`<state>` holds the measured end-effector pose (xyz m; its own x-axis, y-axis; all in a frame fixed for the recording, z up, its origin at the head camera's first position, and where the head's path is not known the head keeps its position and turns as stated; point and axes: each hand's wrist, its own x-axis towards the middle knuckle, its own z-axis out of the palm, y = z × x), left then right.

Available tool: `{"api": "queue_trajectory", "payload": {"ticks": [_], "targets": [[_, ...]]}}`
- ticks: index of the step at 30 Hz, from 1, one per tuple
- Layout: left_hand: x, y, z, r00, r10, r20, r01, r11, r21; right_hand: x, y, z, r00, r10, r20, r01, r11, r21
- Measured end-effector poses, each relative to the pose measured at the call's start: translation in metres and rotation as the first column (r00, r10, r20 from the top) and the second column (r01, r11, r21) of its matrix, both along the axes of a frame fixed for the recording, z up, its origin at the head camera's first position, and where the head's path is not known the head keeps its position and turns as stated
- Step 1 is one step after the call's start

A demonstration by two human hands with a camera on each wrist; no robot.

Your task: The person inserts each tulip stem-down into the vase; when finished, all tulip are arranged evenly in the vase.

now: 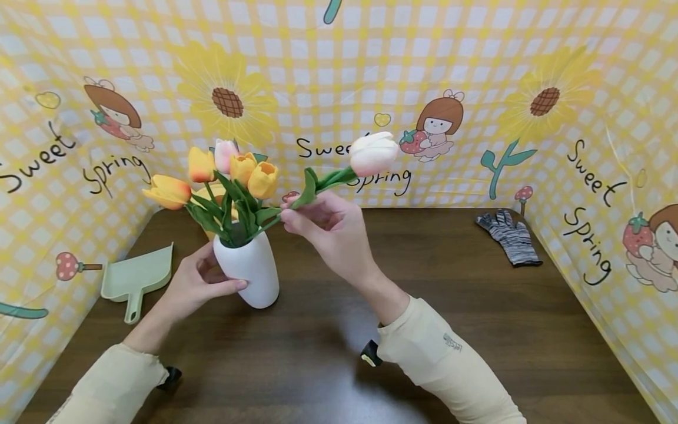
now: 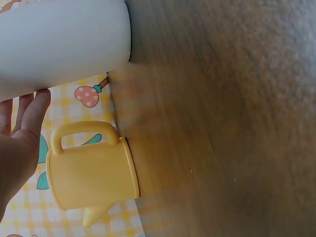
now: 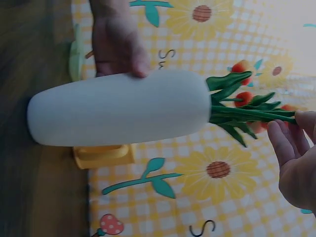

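Note:
A white vase (image 1: 248,271) stands on the brown table, bearing several artificial tulips. Orange-yellow tulips (image 1: 168,192) and a pale pink tulip (image 1: 226,155) rise above its mouth among green leaves. My left hand (image 1: 198,280) grips the vase from its left side, thumb across the front; in the left wrist view, fingers (image 2: 37,106) touch its wall. To the right of the mouth, my right hand (image 1: 336,232) pinches the green stem of a white-pink tulip (image 1: 374,154). That bloom leans up to the right, while its stem (image 3: 247,112) reaches into the vase mouth.
A yellow watering can (image 2: 91,175) stands behind the vase, mostly hidden in the head view. At the left lies a pale green dustpan (image 1: 140,275). A grey knitted glove (image 1: 509,237) lies at the back right. Checked yellow cloth (image 1: 328,76) walls the table's back and sides.

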<state>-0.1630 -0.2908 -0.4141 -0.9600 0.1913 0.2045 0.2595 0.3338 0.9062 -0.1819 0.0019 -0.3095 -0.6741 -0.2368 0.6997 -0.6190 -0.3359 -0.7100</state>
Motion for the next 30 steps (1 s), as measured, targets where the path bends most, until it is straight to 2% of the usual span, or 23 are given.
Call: {"api": "queue_trajectory", "payload": {"ticks": [7, 11, 15, 22, 30], "targets": [[0.001, 0.000, -0.001, 1.000, -0.002, 0.000, 0.002, 1.000, 0.007, -0.007, -0.016, -0.014, 0.991, 0.030, 0.127, -0.039, 0.997, 0.064], [0.000, 0.001, -0.001, 1.000, -0.010, -0.003, 0.011, 1.000, 0.016, -0.010, -0.026, -0.021, 0.991, 0.020, 0.133, -0.030, 0.997, 0.072], [0.000, 0.001, -0.001, 1.000, -0.010, -0.003, 0.010, 1.000, 0.016, -0.014, -0.036, -0.028, 0.995, -0.023, 0.097, 0.013, 0.995, 0.099], [-0.001, 0.000, -0.001, 1.000, -0.021, -0.006, 0.021, 1.000, 0.019, -0.012, -0.046, -0.038, 0.990, -0.111, 0.083, 0.092, 0.974, 0.205], [-0.002, 0.000, -0.002, 1.000, -0.022, -0.018, 0.022, 1.000, 0.012, -0.013, -0.046, -0.039, 0.988, -0.094, 0.124, 0.077, 0.988, 0.134]]}}
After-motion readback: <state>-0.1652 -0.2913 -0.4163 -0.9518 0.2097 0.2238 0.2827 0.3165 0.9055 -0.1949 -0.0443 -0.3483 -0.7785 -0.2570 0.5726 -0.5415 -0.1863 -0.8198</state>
